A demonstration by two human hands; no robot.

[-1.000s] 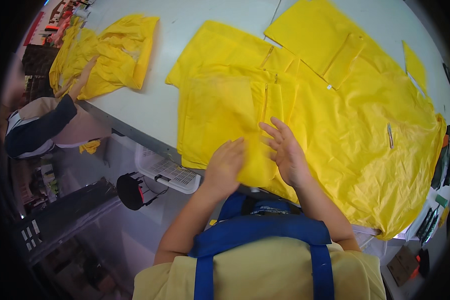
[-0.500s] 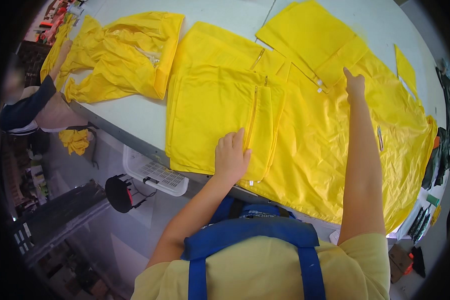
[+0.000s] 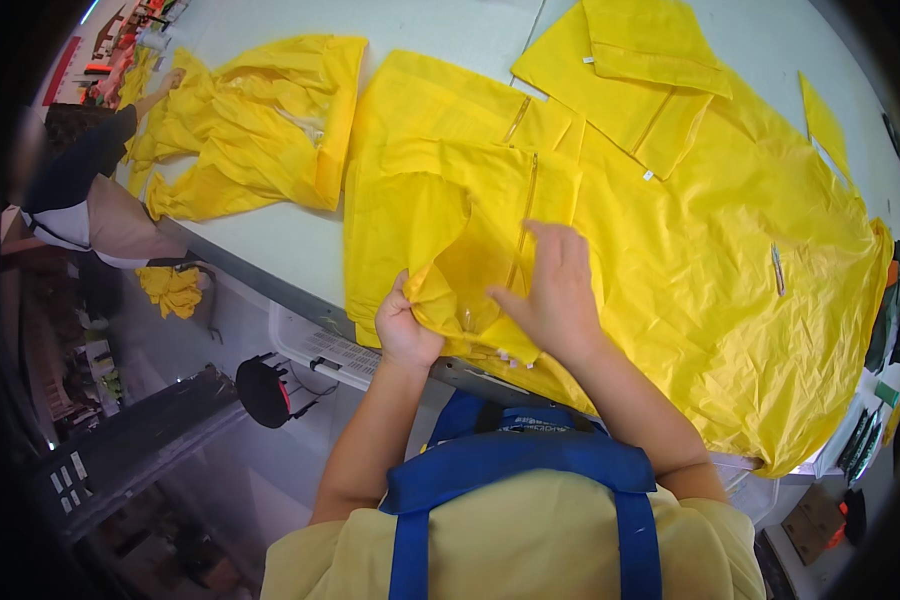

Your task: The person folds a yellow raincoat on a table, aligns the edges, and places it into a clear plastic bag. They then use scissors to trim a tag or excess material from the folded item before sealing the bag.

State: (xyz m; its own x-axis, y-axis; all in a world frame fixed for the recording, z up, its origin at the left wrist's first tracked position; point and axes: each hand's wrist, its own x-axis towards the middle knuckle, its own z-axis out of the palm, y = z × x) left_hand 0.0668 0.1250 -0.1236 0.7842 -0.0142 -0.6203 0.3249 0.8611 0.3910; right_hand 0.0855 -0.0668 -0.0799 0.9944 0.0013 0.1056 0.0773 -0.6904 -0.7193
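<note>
A: What does the left hand [image 3: 407, 325] have hold of?

B: Its fingers are curled firmly around a raised edge of the yellow zipped piece [image 3: 395, 235], at the side closest to the wearer. The cloth bulges up there and shows a shaded hollow.

A: And where does that piece lie?

B: On a stack of similar yellow cloth, right by the near edge of the table [image 3: 440, 25]. Its zip [image 3: 526, 225] runs along the side farther right, pointing away from that edge.

A: How does the right hand [image 3: 555, 290] stand?

B: Its fingers are loosely extended, close to one another, with the thumb spread well away toward the hollow. The gap between thumb and fingers is wide, and no cloth shows pinched in it. The fingertips appear beside the zip; whether they touch it, one cannot tell.

A: What lies around them?

B: To the right, a large yellow sheet [image 3: 670, 310] covers the table and droops past its near edge, with a slim tool [image 3: 778, 270] lying on it. Farther from that edge, one small yellow piece [image 3: 655, 45] partly overlaps another yellow piece [image 3: 595, 110].

A: Anything toward the left?

B: Crumpled yellow cloth [image 3: 260, 125], also along the near edge, with a co-worker's hand [image 3: 173, 79] at its far side. Below the table's near edge are a white basket [image 3: 355, 365] and a round black seat [image 3: 263, 392].
</note>
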